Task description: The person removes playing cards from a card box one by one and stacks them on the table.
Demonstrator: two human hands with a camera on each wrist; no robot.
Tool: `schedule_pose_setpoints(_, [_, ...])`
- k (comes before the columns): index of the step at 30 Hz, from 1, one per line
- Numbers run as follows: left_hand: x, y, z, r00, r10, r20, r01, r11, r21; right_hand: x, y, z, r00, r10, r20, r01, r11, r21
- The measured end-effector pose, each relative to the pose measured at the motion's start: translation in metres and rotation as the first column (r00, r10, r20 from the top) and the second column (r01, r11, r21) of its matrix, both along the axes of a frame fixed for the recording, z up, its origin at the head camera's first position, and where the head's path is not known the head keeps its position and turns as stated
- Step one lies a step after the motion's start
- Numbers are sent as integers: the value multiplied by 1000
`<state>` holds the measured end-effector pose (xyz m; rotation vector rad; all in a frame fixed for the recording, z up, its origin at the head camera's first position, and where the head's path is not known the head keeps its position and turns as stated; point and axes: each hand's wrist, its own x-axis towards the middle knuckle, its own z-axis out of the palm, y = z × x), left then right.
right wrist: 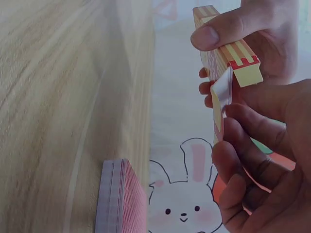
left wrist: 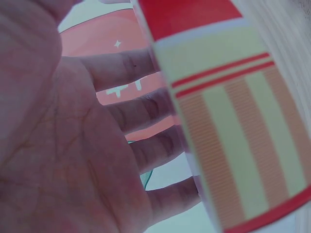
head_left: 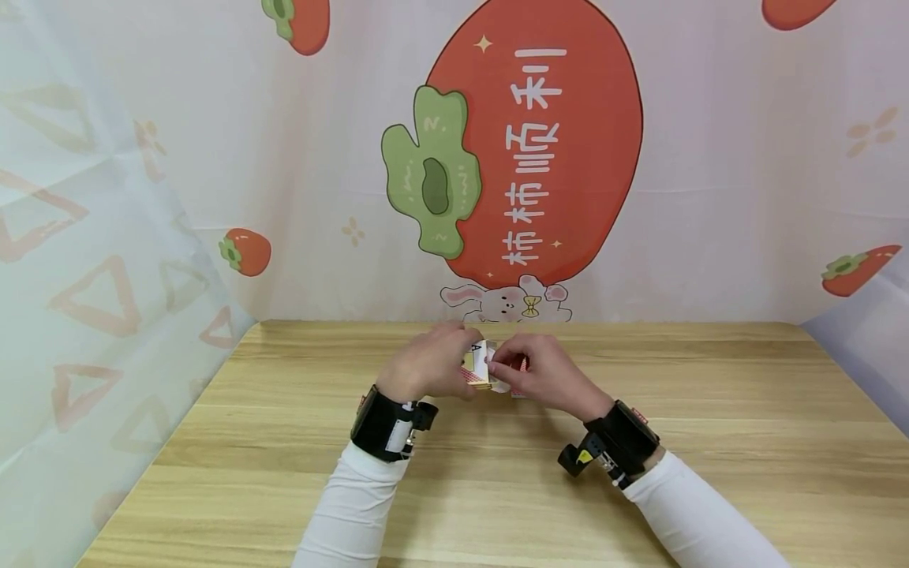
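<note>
My left hand (head_left: 426, 363) holds a small playing-card box (head_left: 477, 364) above the far part of the table. In the left wrist view the box (left wrist: 243, 126) shows cream and tan stripes with red bands, and the fingers reach behind it. The thumb lies across its striped side in the right wrist view. My right hand (head_left: 547, 375) is at the box's end, pinching the raised flap (right wrist: 221, 109) between thumb and fingers. Below that hand is a deck of cards (right wrist: 119, 199) with a red patterned back and white edges, mostly hidden by the hand in the head view.
The light wooden table (head_left: 483, 489) runs back to a hanging cloth (head_left: 710, 197) printed with persimmons and a rabbit. Both wrists wear black camera bands, the left band (head_left: 387, 426) and the right band (head_left: 625, 442).
</note>
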<state>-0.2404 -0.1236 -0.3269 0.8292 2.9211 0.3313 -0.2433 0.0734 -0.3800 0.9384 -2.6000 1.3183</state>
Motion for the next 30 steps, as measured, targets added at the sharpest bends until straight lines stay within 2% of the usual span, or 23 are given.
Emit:
schedule_pose_setpoints(6, [-1,3,-2,1000,-9,-8,9,1000,-1,1,-2,-2,999,-48,20,48,999,2])
schedule_pose_setpoints(16, [0,6,0,1000,-17,-5,17,999,-28,1,-5,-5,988,-140,62,133,986,98])
schedule_pose_setpoints(22, [-1,5,1,1000,-18,-15,18,999,-28,2,-6,-3,987,-141,83,132,985,108])
schedule_pose_setpoints(30, [-1,0,0,1000,-14,-11,13,1000,-9,2,-5,-2,986,-103,130,94,993,77])
